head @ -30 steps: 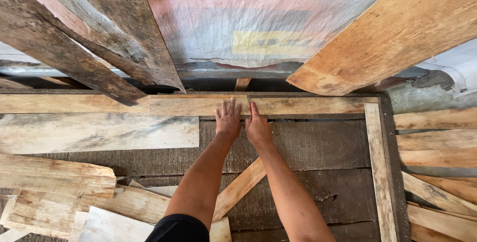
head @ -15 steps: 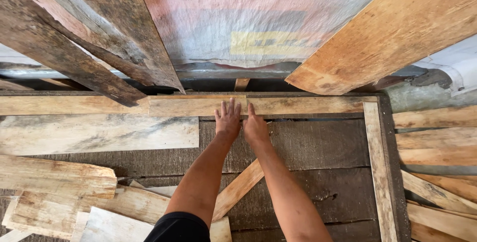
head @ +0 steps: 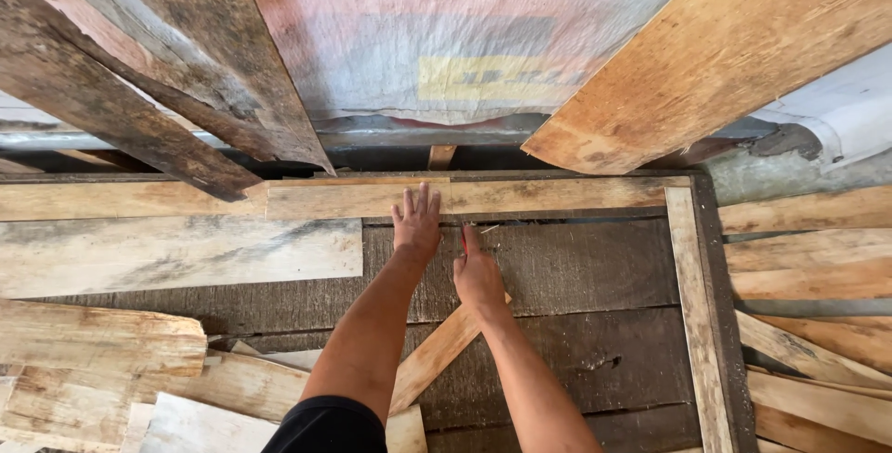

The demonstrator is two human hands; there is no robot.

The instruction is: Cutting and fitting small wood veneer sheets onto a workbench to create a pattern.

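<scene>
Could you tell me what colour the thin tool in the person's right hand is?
Red: the thin tool in the right hand shows best in the head view.

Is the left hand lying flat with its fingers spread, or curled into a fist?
Flat and spread. The left hand lies palm down, fingertips fanned over the long pale plank; no fingers are curled.

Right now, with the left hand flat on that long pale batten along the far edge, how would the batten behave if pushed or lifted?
The long pale batten looks stiff: straight, solid sawn wood. Pushed by the left hand, it would likely slide flat rather than roll, given its rectangular section lying on the dark boards. Being thin and narrow, it is probably light for its length, though its rough grain may grip.
</scene>
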